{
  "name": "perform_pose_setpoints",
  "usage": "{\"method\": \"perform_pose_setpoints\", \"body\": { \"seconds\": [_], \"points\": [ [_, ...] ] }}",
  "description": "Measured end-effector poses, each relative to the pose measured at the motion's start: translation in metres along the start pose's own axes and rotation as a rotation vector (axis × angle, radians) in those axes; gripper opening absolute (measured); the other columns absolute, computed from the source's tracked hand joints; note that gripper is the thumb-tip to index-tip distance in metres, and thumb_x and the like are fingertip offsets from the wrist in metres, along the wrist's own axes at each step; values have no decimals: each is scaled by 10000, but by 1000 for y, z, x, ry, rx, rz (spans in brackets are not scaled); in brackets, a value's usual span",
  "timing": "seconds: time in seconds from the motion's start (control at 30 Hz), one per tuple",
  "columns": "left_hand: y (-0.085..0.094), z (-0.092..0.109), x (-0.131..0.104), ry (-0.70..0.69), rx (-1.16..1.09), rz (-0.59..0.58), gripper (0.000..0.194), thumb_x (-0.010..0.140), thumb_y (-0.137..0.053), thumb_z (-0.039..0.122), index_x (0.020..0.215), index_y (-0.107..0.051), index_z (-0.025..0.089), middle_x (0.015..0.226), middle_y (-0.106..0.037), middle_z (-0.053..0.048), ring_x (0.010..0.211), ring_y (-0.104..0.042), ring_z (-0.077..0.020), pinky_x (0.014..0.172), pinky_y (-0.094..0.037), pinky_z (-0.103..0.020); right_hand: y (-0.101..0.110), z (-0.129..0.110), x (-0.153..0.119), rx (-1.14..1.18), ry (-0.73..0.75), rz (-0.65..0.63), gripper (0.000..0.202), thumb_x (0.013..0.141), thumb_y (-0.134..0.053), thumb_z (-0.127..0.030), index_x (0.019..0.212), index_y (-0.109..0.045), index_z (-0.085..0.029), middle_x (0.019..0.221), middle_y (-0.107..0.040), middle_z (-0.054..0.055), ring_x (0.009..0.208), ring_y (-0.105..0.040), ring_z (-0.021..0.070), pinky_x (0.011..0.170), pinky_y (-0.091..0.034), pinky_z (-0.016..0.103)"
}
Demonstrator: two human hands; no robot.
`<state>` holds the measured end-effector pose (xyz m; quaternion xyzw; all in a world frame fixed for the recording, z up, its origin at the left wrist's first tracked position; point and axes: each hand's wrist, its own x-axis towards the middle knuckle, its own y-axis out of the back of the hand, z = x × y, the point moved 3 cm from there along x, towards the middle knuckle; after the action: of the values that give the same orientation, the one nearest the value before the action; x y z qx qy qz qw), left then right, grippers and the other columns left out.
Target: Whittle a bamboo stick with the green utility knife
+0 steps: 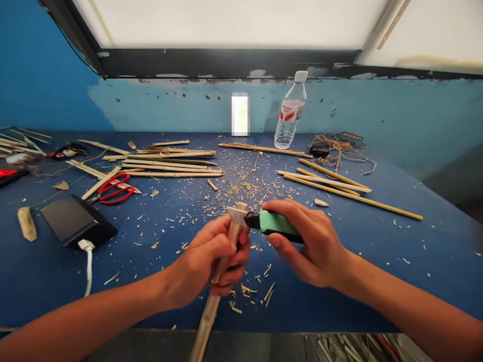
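My left hand (217, 254) is closed around a bamboo strip (207, 322), which slants from below the table's front edge up to the middle. My right hand (311, 239) grips a utility knife (277, 223) with a mint-green and black handle. The knife's wide blade (236, 215) lies across the upper end of the strip, just above my left fingers. Whether the edge bites into the bamboo cannot be made out. Pale shavings (245, 188) are scattered over the blue table (158, 281) around both hands.
Bamboo strips (173, 166) and red-handled scissors (116, 189) lie at the left, near a black box (79, 221) with a white cable (89, 271). Thin bamboo sticks (350, 196) lie right. A water bottle (290, 113) stands at the back beside tangled string (339, 148).
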<state>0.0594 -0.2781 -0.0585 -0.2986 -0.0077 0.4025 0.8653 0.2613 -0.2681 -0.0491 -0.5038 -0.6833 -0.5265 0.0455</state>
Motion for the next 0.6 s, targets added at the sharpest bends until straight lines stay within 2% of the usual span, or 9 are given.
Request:
{"method": "perform_pose_setpoints", "body": {
  "seconds": [0.13,0.2,0.3,0.47,0.6],
  "points": [
    [1,-7,-5,-49,142,81,327,894,-767,433,931,-514,229,633,-372,106,462,-244,-33,407,-243,-116,-8,-4,-2,12,0,-44,309,1056,-517,-364,1336,-487,-237,982,-689,48,755,-642,205,631,-483,347],
    [1,-10,-6,-85,250,84,331,944,-742,477,944,-524,228,592,-342,122,409,-224,-28,371,-209,-151,-10,-6,-3,-31,44,-49,327,1053,-516,-360,1350,-472,-230,976,-692,60,742,-644,215,607,-480,351],
    [0,-14,-7,-119,264,69,292,994,-685,488,973,-537,236,543,-324,134,355,-215,-29,360,-192,-197,-12,-8,-3,-66,68,-69,352,1056,-503,-370,1373,-455,-225,977,-707,78,729,-666,228,575,-484,361],
    [1,-16,-11,-144,264,157,329,971,-704,526,919,-530,251,572,-408,85,445,-330,-78,413,-241,-229,-15,-14,-6,-59,57,-112,359,1075,-450,-386,1397,-431,-227,955,-728,91,709,-697,241,533,-507,368],
    [-2,-11,-9,-174,253,144,396,934,-739,545,835,-504,242,663,-455,37,545,-391,-108,447,-278,-235,-17,-20,-7,-83,46,-105,325,1100,-385,-376,1379,-426,-215,952,-737,104,682,-700,233,523,-530,369]
  ]
}}
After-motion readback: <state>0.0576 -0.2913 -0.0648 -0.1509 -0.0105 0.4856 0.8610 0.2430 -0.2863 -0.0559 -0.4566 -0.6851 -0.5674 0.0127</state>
